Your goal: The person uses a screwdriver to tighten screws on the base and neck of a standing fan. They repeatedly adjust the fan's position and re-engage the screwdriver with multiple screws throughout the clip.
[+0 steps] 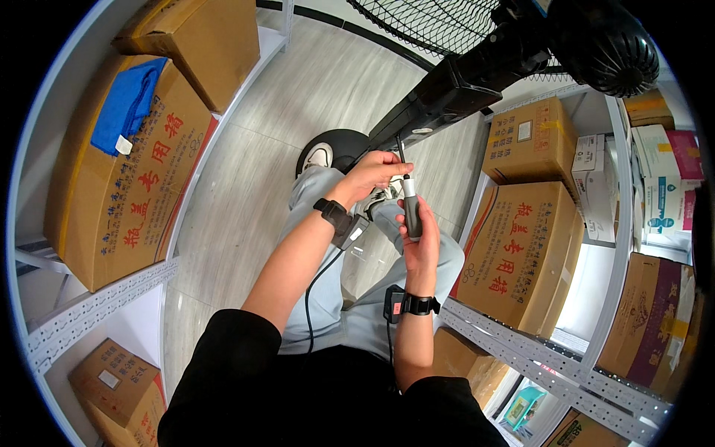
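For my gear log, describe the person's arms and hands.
Short black fabric sleeves leave forearms and hands bare. The left wrist wears a black strap and grey box with a white label; the right, a black strap and black box with a red label. Both have black cables.

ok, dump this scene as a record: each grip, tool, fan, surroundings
right grip: closed around the grey handle of a screwdriver
left grip: fingers at the dark shaft; pinched or just touching, can't tell
tool tip: up by the fan's body; contact unclear
fan: black, on a round base
left shelf: cardboard boxes, blue cloth on one
right shelf: more boxes
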